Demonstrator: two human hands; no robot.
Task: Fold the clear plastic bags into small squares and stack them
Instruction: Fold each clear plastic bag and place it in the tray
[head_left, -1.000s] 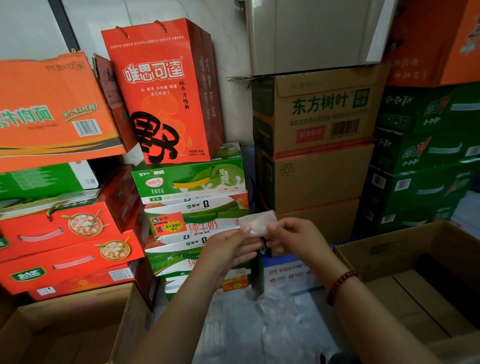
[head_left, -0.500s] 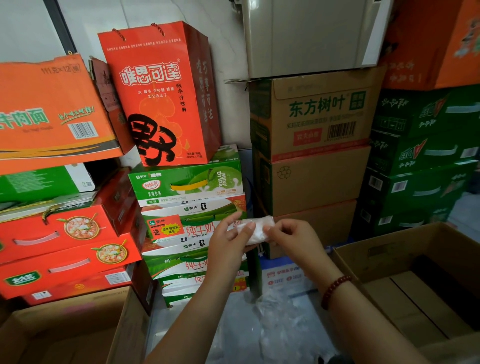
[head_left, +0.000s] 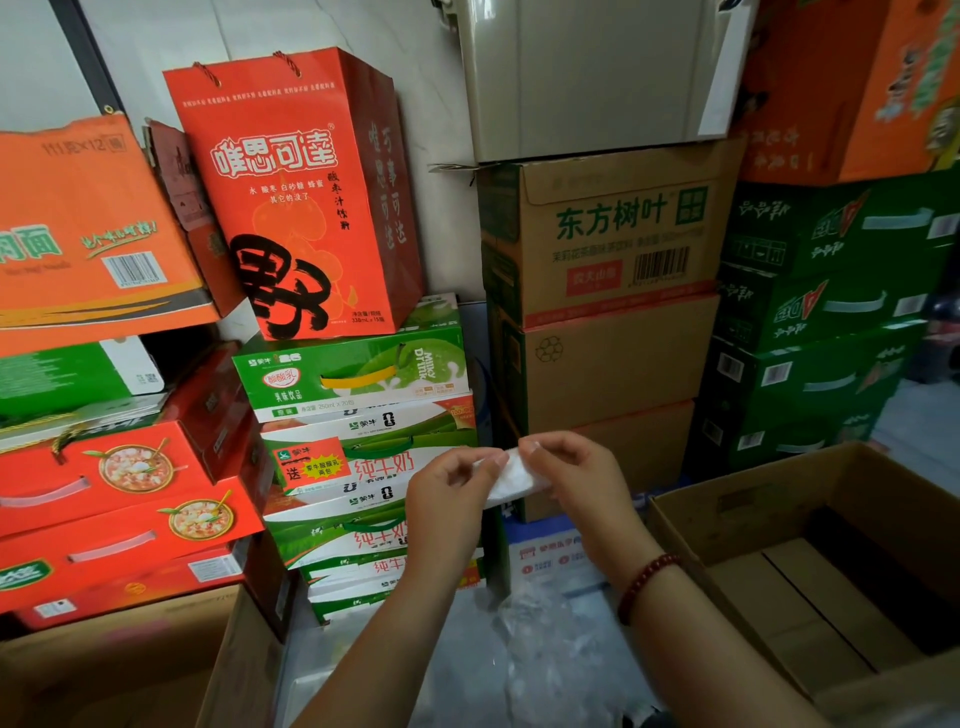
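Observation:
A clear plastic bag, folded down to a small whitish packet, is held in the air in front of the stacked cartons. My left hand pinches its left end with curled fingers. My right hand pinches its top right edge between thumb and fingertips; a red bead bracelet sits on that wrist. Below the hands, a heap of loose clear plastic bags lies crumpled on a pale surface.
An open cardboard box stands at the right, another open box at the lower left. Stacked drink cartons, a red gift bag and brown cartons wall in the back.
The folded bag has been doubled over into a shorter, thicker packet, and both hands have closed in on it. The view has shifted slightly.

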